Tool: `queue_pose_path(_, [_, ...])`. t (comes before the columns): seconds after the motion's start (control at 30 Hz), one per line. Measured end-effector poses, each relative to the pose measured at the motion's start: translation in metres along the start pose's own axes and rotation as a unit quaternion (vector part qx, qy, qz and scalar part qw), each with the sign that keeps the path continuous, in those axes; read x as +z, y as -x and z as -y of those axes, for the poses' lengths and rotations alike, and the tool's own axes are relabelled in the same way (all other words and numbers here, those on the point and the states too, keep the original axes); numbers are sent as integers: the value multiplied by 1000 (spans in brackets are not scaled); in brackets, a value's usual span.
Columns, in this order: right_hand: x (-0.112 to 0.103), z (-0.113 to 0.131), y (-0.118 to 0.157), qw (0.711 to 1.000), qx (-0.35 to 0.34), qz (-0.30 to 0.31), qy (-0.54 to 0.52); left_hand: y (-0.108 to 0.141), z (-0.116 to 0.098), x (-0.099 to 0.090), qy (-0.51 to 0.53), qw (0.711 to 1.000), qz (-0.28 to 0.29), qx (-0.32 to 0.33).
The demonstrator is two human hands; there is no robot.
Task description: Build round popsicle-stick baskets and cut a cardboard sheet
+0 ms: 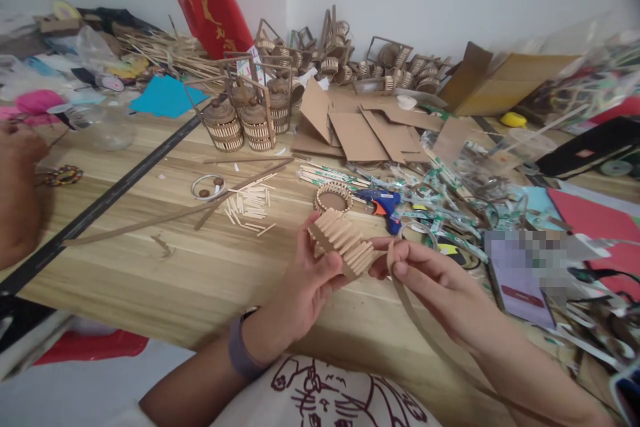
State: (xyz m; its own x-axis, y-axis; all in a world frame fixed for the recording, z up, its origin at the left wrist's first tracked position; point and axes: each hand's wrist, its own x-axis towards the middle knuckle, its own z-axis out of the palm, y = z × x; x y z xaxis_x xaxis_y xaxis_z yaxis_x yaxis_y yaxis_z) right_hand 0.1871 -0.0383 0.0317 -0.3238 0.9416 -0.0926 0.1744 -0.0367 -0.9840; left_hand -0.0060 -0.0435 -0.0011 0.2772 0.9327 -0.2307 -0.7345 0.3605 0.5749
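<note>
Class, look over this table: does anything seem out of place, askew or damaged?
The phone looks out of place, lying among craft clutter near tangled green-and-white strips on the right. At the back, the red bag tilts left instead of standing straight. Nothing looks plainly damaged.

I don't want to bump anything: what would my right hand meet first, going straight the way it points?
Probably the row of small sticks held in your left hand; your right hand points towards it at close range, though depth is unclear.
</note>
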Motion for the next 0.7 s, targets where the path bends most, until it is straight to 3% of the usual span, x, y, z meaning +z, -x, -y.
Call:
queue_pose_path(0.2, [-3, -2, 0, 998, -23, 28, -49, -2, -3, -6, -4, 992, 58, -109])
queue_pose_path(0.37, [-7, 2, -1, 997, -8, 36, -65, -5, -2, -9, -14, 983, 62, -170])
queue_pose_path(0.53, [-4, 5, -3, 989, 34, 45, -133, -6, -1, -8, -20, 981, 17, -192])
queue_pose_path(0.7, [3, 9, -2, 977, 31, 52, -205, -3, 0, -6, -21, 992, -9, -121])
